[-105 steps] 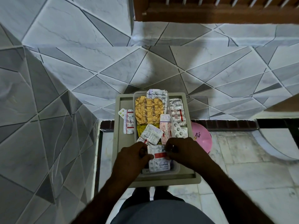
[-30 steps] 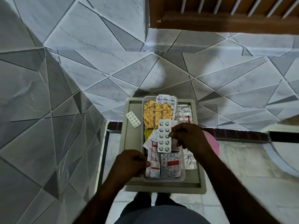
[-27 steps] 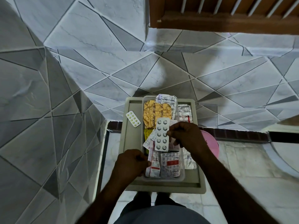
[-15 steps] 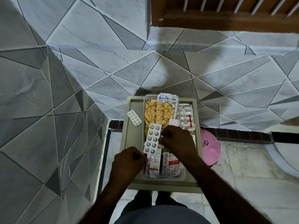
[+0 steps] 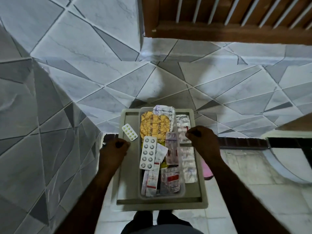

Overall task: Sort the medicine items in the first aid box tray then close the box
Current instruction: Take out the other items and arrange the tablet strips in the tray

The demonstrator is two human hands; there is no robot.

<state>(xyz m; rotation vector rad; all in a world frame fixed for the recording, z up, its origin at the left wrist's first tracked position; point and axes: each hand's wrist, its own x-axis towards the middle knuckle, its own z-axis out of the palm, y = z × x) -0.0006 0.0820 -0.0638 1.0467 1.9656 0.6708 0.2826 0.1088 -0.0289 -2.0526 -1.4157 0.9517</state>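
Standing on the pale floor (image 5: 253,191), the person looks down at a grey box (image 5: 128,176) that lies open at waist height; what carries it is hidden beneath it. A clear tray (image 5: 182,187) sits along its middle, crowded with overlapping medicine strips, a white blister strip (image 5: 147,153) on top and a gold foil strip (image 5: 154,126) at the far end. The left hand (image 5: 114,149) has its fingers curled round the box's left rim, just beside a small pill strip (image 5: 129,134). The right hand (image 5: 202,141) has its fingers curled round the right rim, above silver strips (image 5: 189,166). A pink object (image 5: 206,168) is half hidden below. Tiled walls (image 5: 84,73) close in left and ahead, under a wooden window frame (image 5: 219,33).
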